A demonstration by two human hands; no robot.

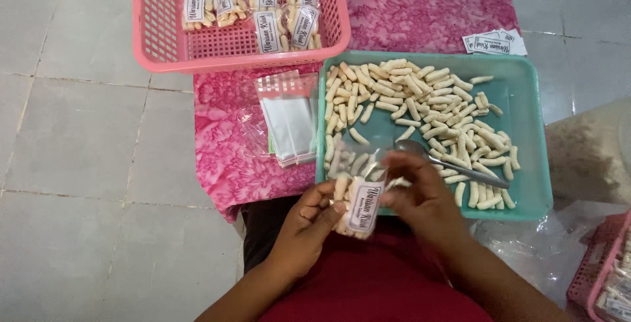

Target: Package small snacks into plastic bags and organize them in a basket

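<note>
Both my hands hold one small clear packet [358, 197] filled with pale stick snacks and a white paper label. My left hand [309, 220] grips its lower left side. My right hand [417, 194] pinches its upper right edge. Just beyond my hands a teal tray [532, 138] holds many loose pale stick snacks [420, 105] and a metal spoon [453, 164]. The tray rests on a low table under a pink patterned cloth [230, 144].
A pink plastic basket [164, 39] at the back holds several filled, labelled packets [276, 13]. Empty clear bags [289, 121] lie stacked left of the tray. White paper labels [493, 43] lie behind the tray. Another pink basket [601, 276] sits at lower right on the tiled floor.
</note>
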